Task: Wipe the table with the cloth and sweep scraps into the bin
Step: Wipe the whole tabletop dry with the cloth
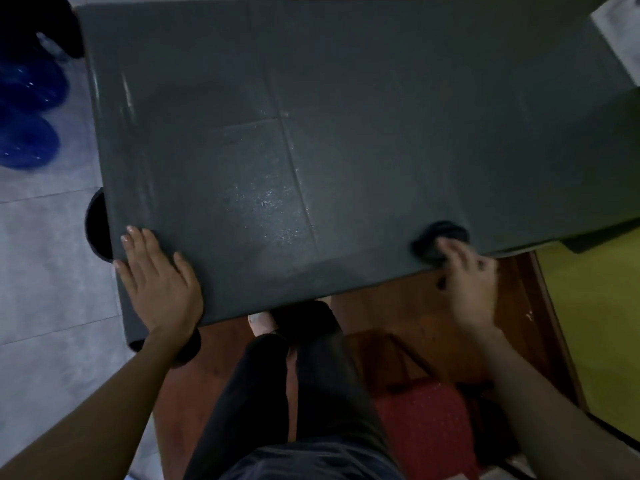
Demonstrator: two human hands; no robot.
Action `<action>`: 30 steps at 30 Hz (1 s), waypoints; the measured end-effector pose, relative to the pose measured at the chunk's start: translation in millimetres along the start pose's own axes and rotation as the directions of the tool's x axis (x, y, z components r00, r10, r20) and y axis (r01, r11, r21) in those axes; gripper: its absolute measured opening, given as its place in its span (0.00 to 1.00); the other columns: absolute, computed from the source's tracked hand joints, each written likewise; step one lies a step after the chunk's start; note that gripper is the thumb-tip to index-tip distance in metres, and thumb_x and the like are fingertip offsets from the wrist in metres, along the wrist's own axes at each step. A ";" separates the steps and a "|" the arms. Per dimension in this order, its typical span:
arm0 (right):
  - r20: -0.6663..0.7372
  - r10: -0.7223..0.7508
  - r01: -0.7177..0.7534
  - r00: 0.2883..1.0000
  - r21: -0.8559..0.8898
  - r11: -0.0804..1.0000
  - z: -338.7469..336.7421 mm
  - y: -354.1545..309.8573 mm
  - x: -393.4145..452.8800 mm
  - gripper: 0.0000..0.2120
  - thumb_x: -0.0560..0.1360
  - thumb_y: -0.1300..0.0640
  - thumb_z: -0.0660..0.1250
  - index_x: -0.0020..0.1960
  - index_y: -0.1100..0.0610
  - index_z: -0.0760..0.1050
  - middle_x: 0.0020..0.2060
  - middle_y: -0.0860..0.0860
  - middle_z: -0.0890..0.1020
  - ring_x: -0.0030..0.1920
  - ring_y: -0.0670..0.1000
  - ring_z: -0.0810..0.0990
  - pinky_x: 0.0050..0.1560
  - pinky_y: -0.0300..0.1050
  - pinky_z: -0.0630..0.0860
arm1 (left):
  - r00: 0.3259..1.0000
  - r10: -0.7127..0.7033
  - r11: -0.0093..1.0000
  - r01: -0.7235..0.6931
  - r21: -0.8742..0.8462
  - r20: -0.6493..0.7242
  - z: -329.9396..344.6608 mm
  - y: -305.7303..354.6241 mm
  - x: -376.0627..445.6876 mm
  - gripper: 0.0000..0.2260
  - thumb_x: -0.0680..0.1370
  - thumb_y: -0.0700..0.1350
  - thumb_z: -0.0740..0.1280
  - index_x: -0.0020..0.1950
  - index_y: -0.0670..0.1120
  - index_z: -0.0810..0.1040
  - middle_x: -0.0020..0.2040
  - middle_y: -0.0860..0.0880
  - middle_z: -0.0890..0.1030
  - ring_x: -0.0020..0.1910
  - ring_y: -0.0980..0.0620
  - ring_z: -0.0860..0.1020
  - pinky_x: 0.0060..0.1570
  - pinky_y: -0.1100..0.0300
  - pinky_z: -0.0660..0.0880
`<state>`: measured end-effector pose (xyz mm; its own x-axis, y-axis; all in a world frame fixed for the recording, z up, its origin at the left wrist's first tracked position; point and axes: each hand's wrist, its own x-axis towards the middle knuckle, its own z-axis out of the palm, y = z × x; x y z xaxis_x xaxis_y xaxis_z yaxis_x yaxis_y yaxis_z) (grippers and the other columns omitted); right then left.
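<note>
Head view: left hand [157, 271] lies flat, bracing the table [346, 81]; right hand [464, 271] grips the cloth [437, 239] at the near edge; press evenly, overlap strokes toward the bin [98, 225].

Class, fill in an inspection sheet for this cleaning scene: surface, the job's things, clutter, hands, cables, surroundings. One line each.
Surface: dark grey table, creased, with pale specks or a damp sheen near its middle.
Job's things: dark cloth at the near right edge; a dark round container, possibly the bin, shows beside the left edge, mostly hidden.
Clutter: no separate scraps can be made out.
Hands: left hand rests flat on the near left corner; right hand, blurred, grips the cloth.
Cables: nothing seen.
Surroundings: grey tiled floor with blue objects to the left; red patterned cushion below; yellow-green area at right.
</note>
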<state>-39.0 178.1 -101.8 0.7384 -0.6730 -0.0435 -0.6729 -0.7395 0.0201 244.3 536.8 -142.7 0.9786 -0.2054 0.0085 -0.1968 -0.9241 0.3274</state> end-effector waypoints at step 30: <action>-0.179 -0.562 0.580 0.808 0.068 0.812 -4.7 -123.3 224.8 0.35 0.67 0.62 0.71 0.73 0.52 0.67 0.67 0.48 0.76 0.53 0.57 0.78 0.43 0.49 0.73 | 0.979 0.128 0.991 -0.122 -0.047 0.156 55.3 206.8 91.2 0.23 0.86 0.48 0.48 0.82 0.48 0.50 0.82 0.48 0.48 0.81 0.48 0.44 0.78 0.44 0.39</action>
<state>210.2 118.0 -109.3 0.9825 -0.1308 0.1324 -0.1213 -0.9896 -0.0771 289.6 309.1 -126.5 0.9242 -0.3695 -0.0970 -0.3116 -0.8760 0.3681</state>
